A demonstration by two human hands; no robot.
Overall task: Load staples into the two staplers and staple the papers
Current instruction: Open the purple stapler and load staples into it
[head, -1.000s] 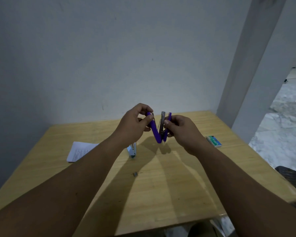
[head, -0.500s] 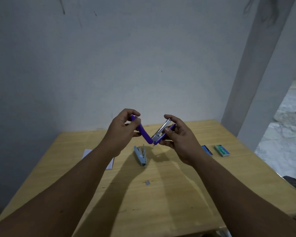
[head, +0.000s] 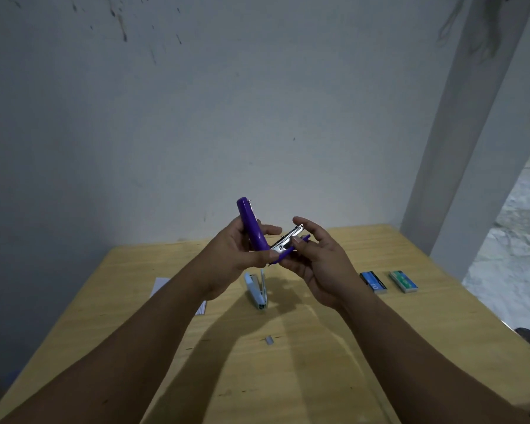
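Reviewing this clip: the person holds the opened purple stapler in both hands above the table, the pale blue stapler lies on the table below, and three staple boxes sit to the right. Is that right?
Not quite. The head view shows two staple boxes, not three: a blue box and a green box. The rest holds: left hand and right hand hold the opened purple stapler above the table, pale blue stapler below.

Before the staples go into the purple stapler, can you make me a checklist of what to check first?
1. Purple plastic stapler swung open: ok, its top stands up from the silver metal staple channel.
2. Stapler held steady: ok, left hand grips the top, right hand holds the base.
3. Channel empty: cannot tell.
4. Staples within reach: ok, a small grey staple strip lies on the wooden table; a blue staple box and a green staple box lie to the right.
5. A hand free to pick staples: not ok, both hold the stapler.
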